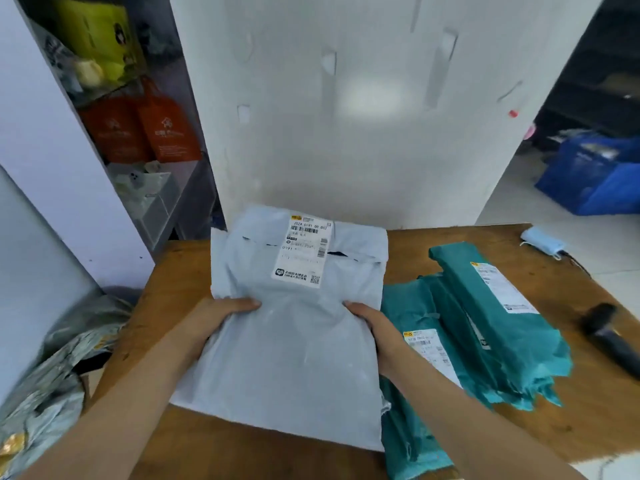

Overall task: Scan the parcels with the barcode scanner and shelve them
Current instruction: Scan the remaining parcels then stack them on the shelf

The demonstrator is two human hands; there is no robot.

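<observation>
Where the wooden table (pixel 166 282) ends at its left edge, a heap of crumpled grey plastic bags (pixel 52 368) lies lower down. Behind it, a shelf unit holds a yellow-green carton (pixel 97 32) above two orange tote bags (pixel 162 133).

The left hand (pixel 221 315) grips the left edge of a pale grey poly mailer (pixel 294 358), thumb on top and fingers hidden beneath. The mailer lies across the middle of the table. Its far end reaches the white panel (pixel 346 116) standing behind, and its shipping label (pixel 304 251) faces up near that end. The right hand (pixel 375 325) grips the mailer's right edge the same way, thumb over the top surface.

Just beside that hand lie the teal parcels (pixel 491 323), overlapping one another with their labels up, the nearest one touching the mailer's right edge. Farther right, apart from them, the black barcode scanner (pixel 609 337) rests on the table. A blue face mask (pixel 543 239) sits at the far right corner, and a blue bin (pixel 595 174) stands on the floor beyond.
</observation>
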